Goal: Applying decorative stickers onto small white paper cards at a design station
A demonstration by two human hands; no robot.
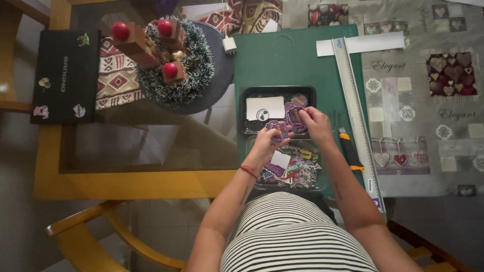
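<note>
My left hand (265, 142) pinches a small purple sticker (279, 129) above the near black tray (318, 187), which holds several colourful stickers (295, 168). My right hand (316, 122) grips a stack of purple stickers (294, 115) over the far black tray (242, 108). A white card (265, 108) with a round dark mark lies in that far tray. Both trays sit on a green cutting mat (282, 60).
A long metal ruler (357, 121) and an orange-and-black utility knife (349, 151) lie right of the trays. A white paper strip (363, 44) rests at the mat's far edge. A wreath with red balls (171, 60) and a black laptop (65, 75) sit to the left on the glass table.
</note>
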